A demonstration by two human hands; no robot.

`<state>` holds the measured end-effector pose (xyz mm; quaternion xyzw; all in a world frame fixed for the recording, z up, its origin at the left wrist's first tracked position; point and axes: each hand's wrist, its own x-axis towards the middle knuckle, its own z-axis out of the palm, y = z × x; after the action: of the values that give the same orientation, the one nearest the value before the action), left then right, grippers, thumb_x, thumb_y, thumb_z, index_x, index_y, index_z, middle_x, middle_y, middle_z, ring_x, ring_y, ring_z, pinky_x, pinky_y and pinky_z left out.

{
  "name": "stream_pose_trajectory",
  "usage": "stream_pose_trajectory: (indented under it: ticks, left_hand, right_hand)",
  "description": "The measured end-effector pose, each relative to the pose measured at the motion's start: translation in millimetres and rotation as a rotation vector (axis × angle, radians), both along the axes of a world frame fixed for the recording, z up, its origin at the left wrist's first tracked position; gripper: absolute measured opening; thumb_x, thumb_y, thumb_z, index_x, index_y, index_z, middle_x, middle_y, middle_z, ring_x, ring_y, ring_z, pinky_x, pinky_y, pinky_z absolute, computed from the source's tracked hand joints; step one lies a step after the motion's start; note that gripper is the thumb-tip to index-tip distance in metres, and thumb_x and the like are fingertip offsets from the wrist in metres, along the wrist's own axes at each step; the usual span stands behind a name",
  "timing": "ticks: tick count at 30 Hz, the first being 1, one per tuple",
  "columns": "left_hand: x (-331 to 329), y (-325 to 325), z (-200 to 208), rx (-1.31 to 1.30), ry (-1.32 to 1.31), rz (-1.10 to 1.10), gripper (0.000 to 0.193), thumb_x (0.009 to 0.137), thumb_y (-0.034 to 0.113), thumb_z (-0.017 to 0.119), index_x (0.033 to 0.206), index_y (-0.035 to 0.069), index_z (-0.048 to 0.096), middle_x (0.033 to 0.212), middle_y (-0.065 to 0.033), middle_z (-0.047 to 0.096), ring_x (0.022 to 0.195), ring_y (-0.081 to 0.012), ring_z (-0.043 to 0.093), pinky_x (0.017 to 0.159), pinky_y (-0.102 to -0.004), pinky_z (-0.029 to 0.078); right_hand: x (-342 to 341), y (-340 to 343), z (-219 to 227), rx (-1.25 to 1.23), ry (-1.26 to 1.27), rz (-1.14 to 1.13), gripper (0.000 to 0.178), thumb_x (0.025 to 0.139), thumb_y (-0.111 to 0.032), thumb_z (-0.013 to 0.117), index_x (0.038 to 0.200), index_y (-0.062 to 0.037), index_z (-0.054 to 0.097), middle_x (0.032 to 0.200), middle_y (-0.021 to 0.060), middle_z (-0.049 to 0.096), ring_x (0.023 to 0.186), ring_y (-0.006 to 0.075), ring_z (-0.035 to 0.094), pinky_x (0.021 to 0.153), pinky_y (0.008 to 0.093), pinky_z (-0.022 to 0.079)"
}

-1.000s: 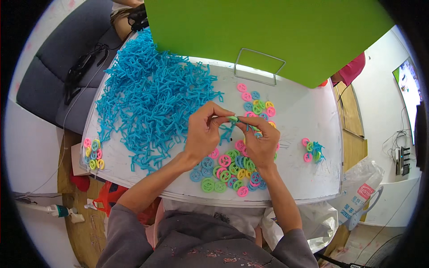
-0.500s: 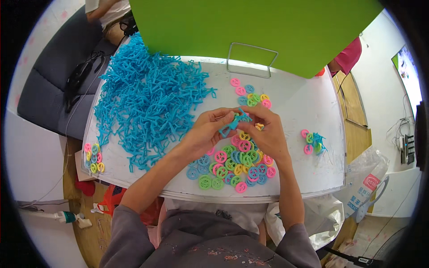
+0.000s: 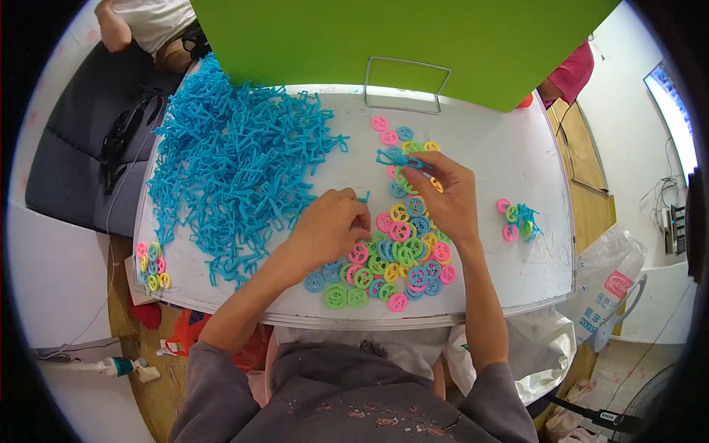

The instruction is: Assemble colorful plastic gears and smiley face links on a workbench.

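My right hand [image 3: 443, 196] holds a small blue plastic frame piece [image 3: 395, 159] at its fingertips, above scattered plastic wheels. My left hand [image 3: 329, 229] rests with fingers curled at the near edge of the wheel pile [image 3: 395, 255], a pink wheel [image 3: 359, 253] just under its fingertips; whether it grips anything is hidden. The wheels are pink, green, yellow and blue rings with spokes. A big heap of blue plastic frame pieces [image 3: 236, 162] covers the table's left half.
The white table [image 3: 480, 118] carries a small assembled cluster of wheels and a blue piece [image 3: 517, 220] at the right. More wheels [image 3: 151, 266] sit at the left edge. A green board [image 3: 399, 37] and wire handle [image 3: 406, 81] stand behind. Another person [image 3: 148, 26] is at top left.
My hands have separated: the right one moved up and away with the blue piece, and the left one dropped down to the wheel pile.
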<state>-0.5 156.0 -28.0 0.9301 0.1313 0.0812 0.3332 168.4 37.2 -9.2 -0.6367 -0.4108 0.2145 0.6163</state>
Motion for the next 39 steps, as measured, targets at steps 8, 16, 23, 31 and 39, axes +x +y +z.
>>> stream_pose_trajectory:
  ticks: [8,16,23,31,39]
  left_hand:
    - [0.3,-5.3,0.4,-0.02,-0.03,0.003,0.01,0.07,0.009,0.071,0.078,0.006,0.066,0.083,-0.0096,0.056,0.085,-0.0265,0.055,0.074,-0.0368,0.044]
    - [10.3,11.9,19.9,-0.644,-0.387,0.386,0.009,0.084,0.003,0.062,0.093,-0.001,0.063,0.08,-0.0085,0.066,0.065,-0.0124,0.061,0.055,-0.0254,0.049]
    - [10.8,10.5,16.4,-0.862,-0.453,0.333,0.015,0.089,0.001,0.058,0.102,-0.004,0.062,0.09,-0.0082,0.063,0.08,-0.0157,0.066,0.07,-0.0264,0.056]
    - [9.7,10.3,7.5,-0.921,-0.462,0.396,0.005,0.089,-0.002,0.055,0.093,-0.003,0.058,0.089,-0.0092,0.063,0.083,-0.0155,0.064,0.075,-0.0292,0.055]
    - [12.8,8.5,0.5,-0.786,-0.474,0.397,0.006,0.089,-0.004,0.055,0.094,-0.001,0.056,0.095,-0.0095,0.063,0.086,-0.0154,0.064,0.078,-0.0301,0.055]
  right_hand:
    - [-1.2,2.4,-6.2,0.012,-0.122,-0.014,0.018,0.083,0.001,0.065,0.101,0.0042,0.062,0.091,0.0072,0.064,0.085,0.0111,0.06,0.074,0.0246,0.051]
    - [-6.0,1.4,-2.6,-0.089,-0.183,-0.023,0.016,0.084,-0.001,0.065,0.099,0.0038,0.063,0.087,0.0079,0.066,0.082,0.0123,0.062,0.072,0.0252,0.051]
    - [-12.9,3.2,-5.5,-0.1,-0.244,0.013,0.016,0.083,-0.001,0.065,0.099,0.0029,0.063,0.086,0.0077,0.067,0.08,0.0126,0.063,0.071,0.0253,0.05]
    - [-23.6,6.9,-10.9,-0.065,-0.311,-0.013,0.014,0.08,0.003,0.065,0.094,0.0005,0.064,0.083,0.0066,0.067,0.075,0.0114,0.061,0.067,0.0253,0.048]
    - [-27.4,8.1,-11.6,-0.112,-0.206,-0.031,0.012,0.081,-0.001,0.067,0.093,0.0003,0.065,0.084,0.0056,0.067,0.077,0.011,0.062,0.066,0.0246,0.048]
